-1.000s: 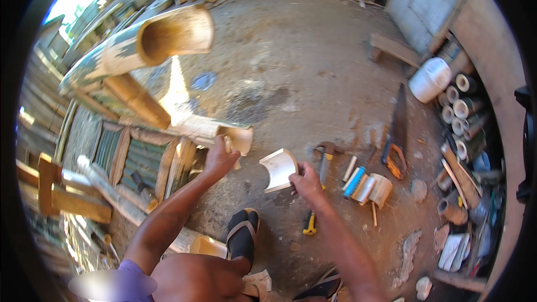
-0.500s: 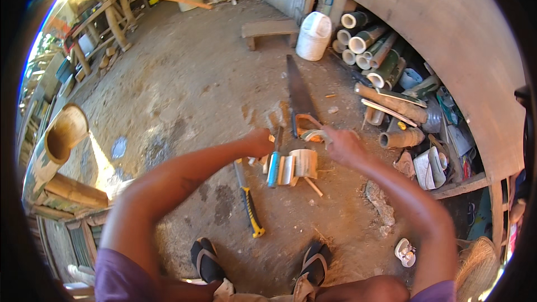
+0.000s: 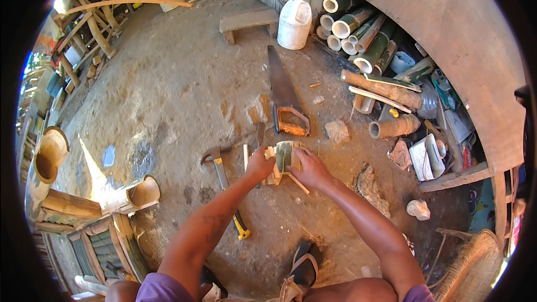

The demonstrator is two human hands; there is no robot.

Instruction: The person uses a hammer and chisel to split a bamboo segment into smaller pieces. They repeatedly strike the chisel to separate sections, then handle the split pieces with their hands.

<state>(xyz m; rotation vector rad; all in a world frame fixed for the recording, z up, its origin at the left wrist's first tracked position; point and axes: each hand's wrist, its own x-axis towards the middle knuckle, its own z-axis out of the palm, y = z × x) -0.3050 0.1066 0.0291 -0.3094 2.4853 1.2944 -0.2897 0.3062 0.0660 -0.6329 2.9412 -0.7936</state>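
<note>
My right hand point(image 3: 311, 170) curls against the right side of a short bamboo section point(image 3: 284, 154) on the dirt floor. Beside it, my left hand point(image 3: 260, 163) is closed over split bamboo pieces point(image 3: 274, 179); what its fingers grip is hidden. A dark blade point(image 3: 260, 133) sticks out just beyond the left hand, its handle covered. To the left lies a claw hammer point(image 3: 221, 173) with a yellow and black grip, partly crossed by my left forearm. Farther off, a handsaw point(image 3: 284, 84) with a wooden handle lies flat, blade pointing away.
Stones point(image 3: 337, 132) lie right of the saw. Bamboo poles point(image 3: 358, 28) are stacked at the far right, near a white container point(image 3: 294, 23) and a low bench point(image 3: 249, 22). Cut bamboo tubes point(image 3: 142, 193) stand at left. A woven basket point(image 3: 472, 268) is at lower right.
My right hand has come from beside the saw handle to the bamboo section. My left hand has moved nearer, over the blue tool handle seen before. The view has shifted, revealing the hammer head.
</note>
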